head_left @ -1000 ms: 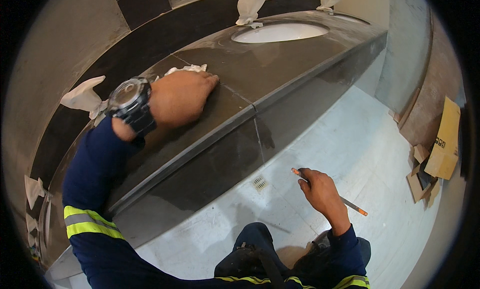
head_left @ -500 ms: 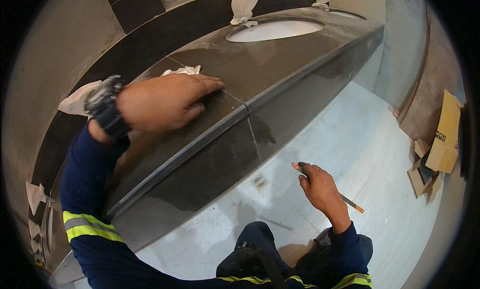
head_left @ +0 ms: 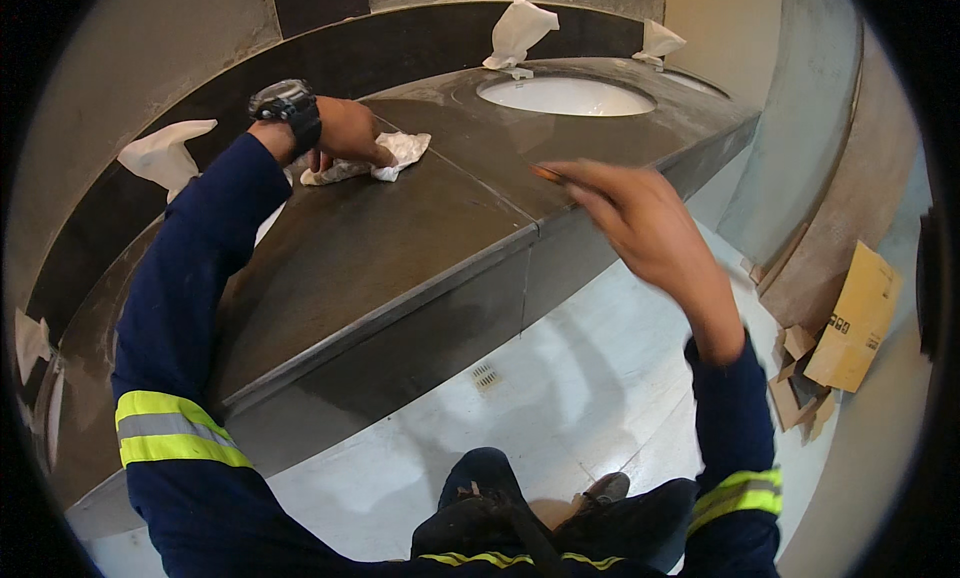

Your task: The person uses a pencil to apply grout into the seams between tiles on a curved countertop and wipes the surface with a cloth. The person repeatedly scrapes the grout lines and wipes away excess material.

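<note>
My left hand (head_left: 350, 133), a watch on its wrist, is closed on a crumpled white cloth (head_left: 407, 150) lying on the dark stone-like countertop (head_left: 400, 243). Part of the cloth spreads out past my fingers. A pale joint line (head_left: 483, 185) runs across the counter just right of it. Above the counter's front edge my right hand (head_left: 645, 223) is raised, slightly blurred. It grips a thin orange-tipped stick (head_left: 546, 174); only the tip shows at my fingertips, and the rest is hidden by the hand.
A white oval basin (head_left: 570, 96) is set in the counter farther right, beside a faucet wrapped in white (head_left: 520, 33). Another wrapped faucet (head_left: 168, 158) stands at left. Below are the pale floor, a drain grate (head_left: 485, 378) and cardboard (head_left: 855, 318) against the right wall.
My left hand has moved back from the counter's joint and closed on the cloth. My right hand has risen from over the floor to the counter's front edge, still with the stick.
</note>
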Tool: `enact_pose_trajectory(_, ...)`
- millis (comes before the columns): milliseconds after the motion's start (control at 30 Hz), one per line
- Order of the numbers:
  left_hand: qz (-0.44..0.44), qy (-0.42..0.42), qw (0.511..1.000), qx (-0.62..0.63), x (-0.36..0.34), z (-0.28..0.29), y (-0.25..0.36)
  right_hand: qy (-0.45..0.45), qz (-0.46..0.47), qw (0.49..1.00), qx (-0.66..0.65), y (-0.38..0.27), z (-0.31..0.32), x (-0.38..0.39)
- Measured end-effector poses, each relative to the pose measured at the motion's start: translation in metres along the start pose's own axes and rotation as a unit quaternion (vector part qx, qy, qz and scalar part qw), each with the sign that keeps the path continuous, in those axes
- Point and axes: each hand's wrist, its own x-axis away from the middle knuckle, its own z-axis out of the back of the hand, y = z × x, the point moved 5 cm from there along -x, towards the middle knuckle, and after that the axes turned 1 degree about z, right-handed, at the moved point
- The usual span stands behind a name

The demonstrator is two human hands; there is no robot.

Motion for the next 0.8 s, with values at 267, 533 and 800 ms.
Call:
enact_pose_trajectory(267,-0.128,0.195,0.937,-0.260,-0.028,-0.039,0.014,-0.238,0.013,0.957,0.167,0.028,-0.074,-0.135)
enact_pose_trajectory(533,-0.101,0.241,0.940,-0.220,-0.060,-0.051,-0.020,-0.234,0.111,0.940,0.221,0.031,-0.122,-0.174)
enact_pose_trajectory(800,-0.125,0.253,0.956,-0.085,-0.059,-0.054,-0.035,-0.253,0.059,0.923,0.283,0.017,-0.143,-0.180)
